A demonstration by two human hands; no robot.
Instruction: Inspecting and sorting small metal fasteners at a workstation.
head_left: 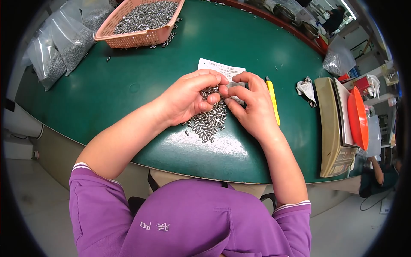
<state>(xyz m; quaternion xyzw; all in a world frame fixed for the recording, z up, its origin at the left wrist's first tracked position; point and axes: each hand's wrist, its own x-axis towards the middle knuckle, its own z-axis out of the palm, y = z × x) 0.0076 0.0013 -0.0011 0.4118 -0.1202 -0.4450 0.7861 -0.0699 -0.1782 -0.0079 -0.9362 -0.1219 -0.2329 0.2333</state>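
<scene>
My left hand (188, 94) is curled round a handful of small metal pins (209, 91), some showing between its fingers. Close beside it, almost touching its fingertips, is my right hand (254, 103), its thumb and index finger bent toward each other; whether a pin sits between them is too small to make out. Below both hands a loose pile of the same shiny, bullet-shaped metal pins (207, 124) lies on the green table (167, 154). A white printed slip of paper (209, 64) lies partly hidden behind the hands. Right of my right hand rests a yellow utility knife (272, 100).
A pink plastic basket (132, 40) full of metal pins stands at the far left, with clear bags (70, 40) of parts beside it. To the right are a scale (332, 128), an orange-red tray (357, 118) and a crumpled white cloth (306, 90). Another person (381, 175) is at the right edge.
</scene>
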